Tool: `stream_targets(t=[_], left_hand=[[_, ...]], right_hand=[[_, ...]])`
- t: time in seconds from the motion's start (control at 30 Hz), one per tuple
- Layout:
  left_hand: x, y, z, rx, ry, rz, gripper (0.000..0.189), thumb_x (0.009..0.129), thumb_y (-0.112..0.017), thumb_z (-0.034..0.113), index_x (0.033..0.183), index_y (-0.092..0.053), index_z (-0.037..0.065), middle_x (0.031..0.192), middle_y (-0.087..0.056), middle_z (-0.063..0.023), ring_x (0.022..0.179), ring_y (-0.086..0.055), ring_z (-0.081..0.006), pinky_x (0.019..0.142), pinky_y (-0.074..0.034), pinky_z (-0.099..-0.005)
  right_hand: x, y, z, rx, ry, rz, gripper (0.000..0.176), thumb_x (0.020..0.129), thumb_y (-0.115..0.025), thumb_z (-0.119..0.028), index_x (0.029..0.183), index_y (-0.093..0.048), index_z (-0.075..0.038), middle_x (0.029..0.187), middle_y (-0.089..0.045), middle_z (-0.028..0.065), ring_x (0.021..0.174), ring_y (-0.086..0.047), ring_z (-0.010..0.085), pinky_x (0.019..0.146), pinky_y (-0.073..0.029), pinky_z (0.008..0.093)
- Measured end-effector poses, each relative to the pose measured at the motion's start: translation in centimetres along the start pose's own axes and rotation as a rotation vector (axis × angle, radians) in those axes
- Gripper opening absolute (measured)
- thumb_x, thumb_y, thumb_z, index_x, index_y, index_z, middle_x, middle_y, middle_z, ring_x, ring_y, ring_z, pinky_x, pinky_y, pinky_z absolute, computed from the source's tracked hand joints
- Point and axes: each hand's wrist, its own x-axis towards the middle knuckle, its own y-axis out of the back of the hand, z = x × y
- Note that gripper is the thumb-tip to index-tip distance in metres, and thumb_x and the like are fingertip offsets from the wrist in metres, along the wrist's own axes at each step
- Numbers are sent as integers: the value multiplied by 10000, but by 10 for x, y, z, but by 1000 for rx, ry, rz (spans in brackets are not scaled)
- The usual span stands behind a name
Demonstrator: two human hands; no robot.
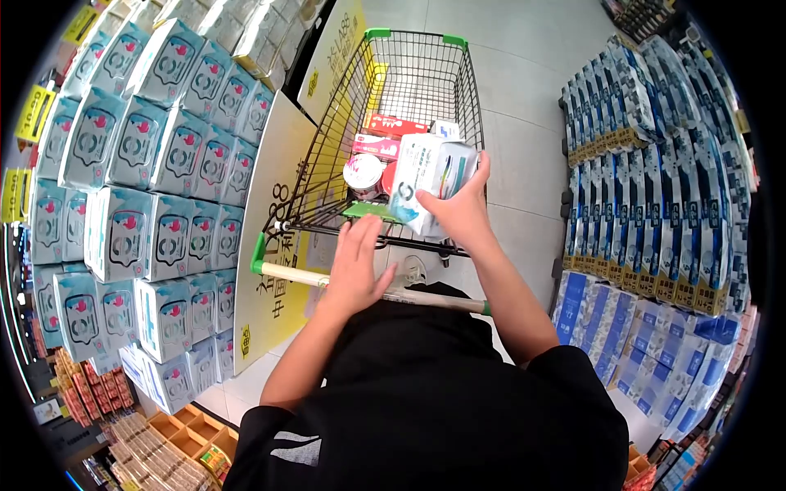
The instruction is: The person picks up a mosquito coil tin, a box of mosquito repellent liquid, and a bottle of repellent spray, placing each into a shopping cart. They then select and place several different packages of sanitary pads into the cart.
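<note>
My right hand grips a white and light-blue pack from its right side, with the thumb across the near face. The pack is tilted above the near part of the wire shopping cart. My left hand is over the cart's handlebar, fingers stretched out and holding nothing. Inside the cart are a round tub with a white lid, a pink-and-white box and a red box. Part of another red item is hidden behind the pack.
Stacked light-blue packs rise on the left beside a yellow sign board. On the right stand stacks of dark-blue packs and blue-and-white packs. Grey tiled floor runs between the cart and the right-hand stacks.
</note>
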Motion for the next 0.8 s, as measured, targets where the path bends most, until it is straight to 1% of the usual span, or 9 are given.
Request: stream_targets(t=[0.07,0.13,0.2,0.23,0.33,0.37,0.47,0.63,0.8], left_hand=[[-11,9,-16,131,144,-137,635,816,-752,134,1398,-513,49,1375,-526,-181,1337,-490,-386,1139,-350,-585],[-26,12,-32,173,185,-113,540,822,-736,134,1328,-569,46,1295,-582,-176,1261,-540,-377,1124,-375,-567],[-39,10,-47,174,303,-176,429,828,-719,125,1238,-620,46,1193,-643,-156,1176,-589,-360,1108,-401,-538],[-43,5,-50,185,296,-104,325,828,-697,111,1146,-664,51,1082,-690,-138,1065,-639,-343,1049,-457,-490],[-54,-4,-48,191,367,-107,278,822,-681,99,1098,-686,62,1038,-707,-124,1003,-667,-329,971,-503,-455],[-54,-6,-49,215,357,-81,243,817,-674,104,1055,-701,70,1003,-718,-108,949,-682,-309,878,-536,-428],[-50,-5,-45,195,420,-83,240,820,-673,113,1055,-701,72,1008,-718,-102,942,-682,-301,837,-546,-422],[-50,-3,-48,178,429,-103,230,821,-669,116,1045,-704,75,1008,-721,-84,934,-681,-289,802,-547,-416],[-53,-1,-51,176,439,-107,220,813,-676,125,1027,-705,85,996,-718,-66,917,-678,-276,789,-543,-417]], right_hand=[[16,7,5,-374,155,88,1257,734,-883,-229,1566,21,34,1501,-376,320,1377,-468,407,1122,-418,449],[32,5,14,-470,148,110,1246,709,-891,-249,1562,-27,35,1491,-390,330,1375,-470,431,1121,-422,462],[45,1,23,-566,63,69,1206,715,-882,-261,1553,-67,34,1487,-408,311,1365,-482,428,1107,-437,470],[48,-5,28,-597,-5,48,1184,710,-877,-284,1543,-98,32,1474,-431,300,1343,-504,429,1086,-455,476],[56,-15,66,-662,-77,-55,1193,702,-873,-311,1543,-100,32,1466,-444,304,1335,-516,429,1077,-464,475],[60,-15,74,-691,-150,-88,1185,697,-872,-326,1532,-112,34,1461,-449,306,1316,-533,435,1064,-474,477],[70,-18,95,-718,-224,-62,1146,708,-865,-324,1508,-127,36,1453,-459,309,1282,-557,445,1057,-480,481],[98,-26,117,-745,-139,146,1196,727,-851,-350,1558,-84,38,1513,-370,321,1295,-528,467,1055,-480,509],[133,-34,143,-813,-9,220,1146,756,-822,-372,1559,-105,20,1464,-408,297,1253,-535,485,1042,-480,512]])
